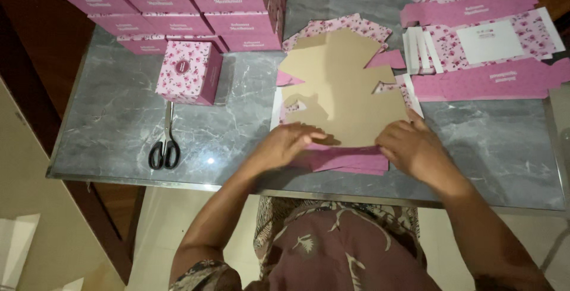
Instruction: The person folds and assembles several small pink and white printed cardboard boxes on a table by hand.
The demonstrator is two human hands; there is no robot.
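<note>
a: hands first. left hand [289, 142] lies flat on the near edge of the flat box blank [344, 98], brown side up; right hand [412, 148] presses the same edge just across from it

b: grip?

a: neither grip is closed around anything. fingers of both hands are spread narrow and pressed down on the cardboard, along the pink flap at the near edge

b: where's the blank?

a: middle of the grey marble table [119, 125], on top of a few more floral pink blanks, near the person's edge

b: and around it?

a: black-handled scissors [166, 145] well to the left, apart from both hands. single folded pink floral box [189, 71] beyond the scissors. stack of finished pink boxes [196, 6] at the far left corner. unfolded printed blanks [487, 47] lying face up at the far right
</note>
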